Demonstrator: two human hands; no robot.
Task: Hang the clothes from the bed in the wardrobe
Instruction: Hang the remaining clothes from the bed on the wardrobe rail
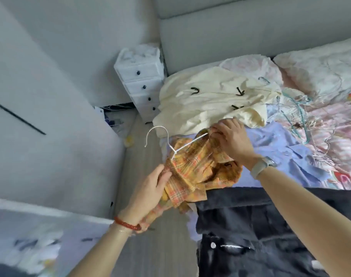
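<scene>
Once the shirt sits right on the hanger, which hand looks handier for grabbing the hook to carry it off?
Probably the left hand. It grips the plaid shirt just below the white hanger's hook, which points to its side. The right hand is busy at the hanger's far end, pinching fabric.

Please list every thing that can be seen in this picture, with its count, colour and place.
Orange plaid fabric garment: one, orange-yellow, at the bed edge, held on the hanger.
White wire hanger: one, white, inside the plaid garment.
Cream fabric garment: one, cream, on the bed.
Light blue garment: one, blue, on the bed.
Black denim garment: one, black, near bed edge.
White plastic drawer tower: one, white, beside the bed.
Left hand: gripping the plaid garment.
Right hand: pinching the plaid garment at the hanger's end.
</scene>
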